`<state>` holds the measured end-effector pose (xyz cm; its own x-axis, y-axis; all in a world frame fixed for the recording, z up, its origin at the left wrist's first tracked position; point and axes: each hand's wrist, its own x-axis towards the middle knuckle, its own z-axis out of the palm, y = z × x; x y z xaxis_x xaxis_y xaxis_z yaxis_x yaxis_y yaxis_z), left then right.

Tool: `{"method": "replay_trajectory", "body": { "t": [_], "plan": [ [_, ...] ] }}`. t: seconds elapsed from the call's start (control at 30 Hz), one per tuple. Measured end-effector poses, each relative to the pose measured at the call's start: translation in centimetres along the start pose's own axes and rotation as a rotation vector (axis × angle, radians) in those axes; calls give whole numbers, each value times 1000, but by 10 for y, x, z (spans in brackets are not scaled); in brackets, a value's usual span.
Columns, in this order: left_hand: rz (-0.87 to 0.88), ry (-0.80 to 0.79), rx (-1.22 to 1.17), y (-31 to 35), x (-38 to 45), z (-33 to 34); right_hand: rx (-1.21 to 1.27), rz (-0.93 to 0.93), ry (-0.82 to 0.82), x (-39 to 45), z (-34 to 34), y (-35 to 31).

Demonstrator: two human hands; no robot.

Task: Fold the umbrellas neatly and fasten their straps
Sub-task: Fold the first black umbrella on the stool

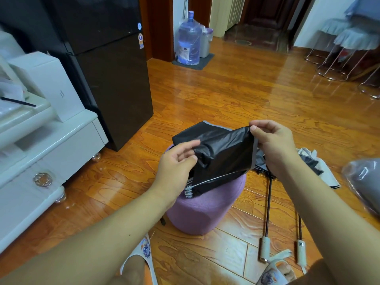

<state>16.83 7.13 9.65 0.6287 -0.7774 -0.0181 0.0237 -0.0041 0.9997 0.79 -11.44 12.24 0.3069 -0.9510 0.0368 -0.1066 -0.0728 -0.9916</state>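
Head view, and I take the purple stool [202,210] at mid-frame as my landmark. Far to its left stands a white cabinet [51,145] with a white box [49,85] on top, and a dark fridge [107,64] rises just behind-left of the stool. Beyond the stool, by the far wall, a blue water jug [189,38] sits on a grey mat.

Directly over the stool I see the black umbrella [218,157], its canopy bunched and its metal rib tips [189,189] hanging at the stool's left edge. My left hand [176,163] pinches a fold of the black cloth at the canopy's left side, thumb over the fabric. My right hand [273,142] pinches the canopy's grey-trimmed edge above the stool's right side, fingers curled on the hem.

On the wooden floor [226,95] right of the stool lie two more umbrellas [269,202] with pale handles [264,248] toward me. Slippered feet [141,258] show near the stool's base.
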Motion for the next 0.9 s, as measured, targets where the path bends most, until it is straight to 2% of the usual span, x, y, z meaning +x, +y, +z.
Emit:
{"method": "replay_trajectory", "body": {
  "t": [0.07,0.13,0.2,0.3,0.37,0.57,0.73,0.83,0.9],
  "plan": [
    [-40,52,17,2,0,1,-13,-11,7,0,0,1],
    [-106,-2,12,1,-1,1,-22,-22,15,-1,1,0],
    [-94,-51,211,-2,-5,2,-23,-32,21,-1,3,-1],
    [120,-9,626,2,-21,5,-21,-41,17,0,4,-1],
    [240,31,710,10,-29,9,-21,-49,15,0,6,0],
    [100,-33,493,-1,-25,15,-25,-54,18,0,4,-1],
    [94,31,352,2,-20,16,-35,-47,21,1,2,2],
    [19,17,237,7,-18,15,-35,-55,34,1,1,0],
    [9,9,247,5,-17,13,-32,-59,40,1,0,-1]
  ]
}}
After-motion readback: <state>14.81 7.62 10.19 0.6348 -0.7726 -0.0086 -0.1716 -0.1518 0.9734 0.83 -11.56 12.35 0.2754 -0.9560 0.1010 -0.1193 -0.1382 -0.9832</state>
